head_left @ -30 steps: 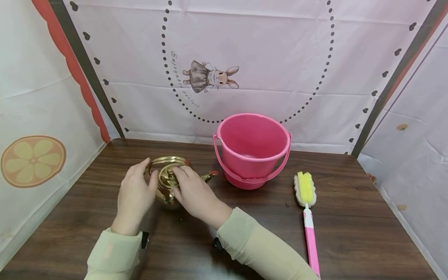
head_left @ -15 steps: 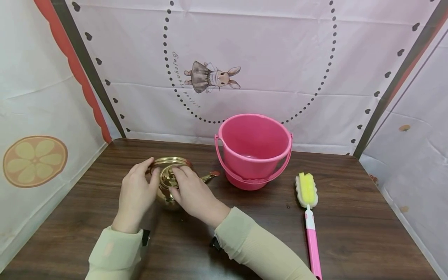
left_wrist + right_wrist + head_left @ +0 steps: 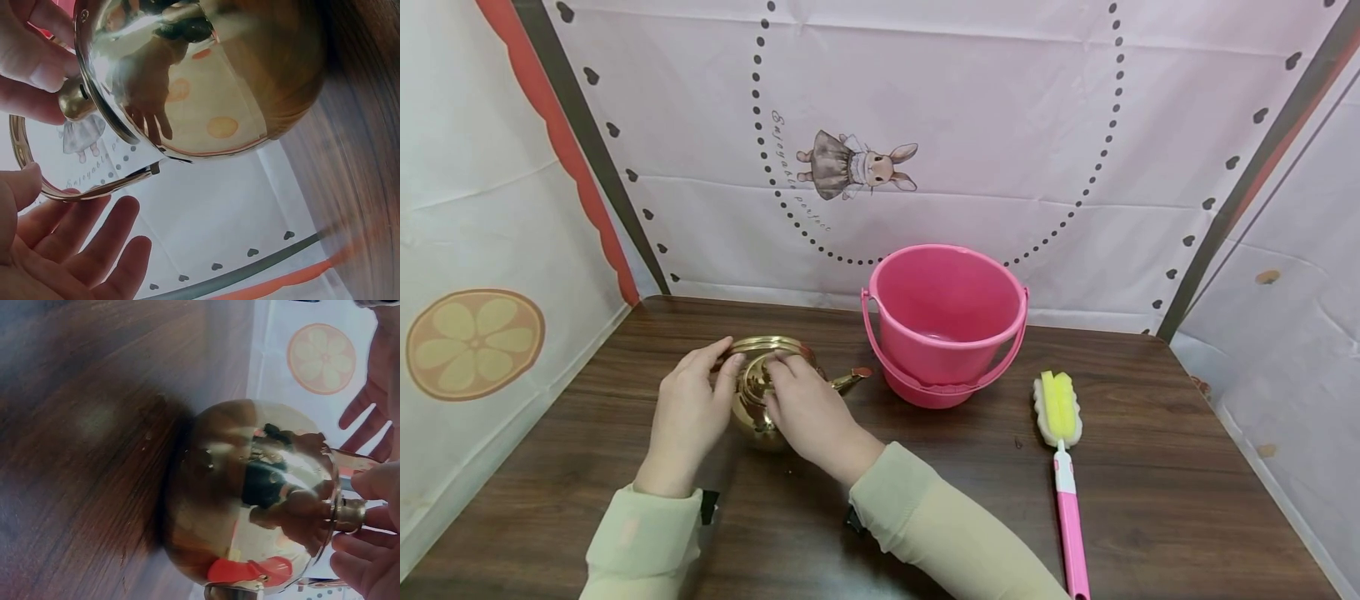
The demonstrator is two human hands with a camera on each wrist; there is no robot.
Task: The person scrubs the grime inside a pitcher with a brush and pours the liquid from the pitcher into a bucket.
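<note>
A shiny gold kettle (image 3: 752, 421) stands upright on the left half of the table. Its spout (image 3: 847, 381), tipped in red, points right toward the bucket. Thumb and fingers of my left hand (image 3: 688, 412) hold the hoop handle (image 3: 90, 189) from its two sides, the fingers fairly straight. From the right, my right hand (image 3: 820, 417) pinches the knob (image 3: 351, 516) of the lid between thumb and fingers. That hand covers much of the lid (image 3: 754, 379) in the head view. Whether the lid is lifted at all, I cannot tell.
Right of the kettle stands a pink bucket (image 3: 925, 358) with its handle folded down in front. Farther right lies a sponge brush (image 3: 1060, 412) with a yellow and white head and a pink handle. Printed cloth walls (image 3: 1000, 125) border the dark wood table (image 3: 1165, 467).
My right hand has shifted slightly and now hides the knob in the head view. The left hand stays at the handle. Kettle, bucket and brush stay in place.
</note>
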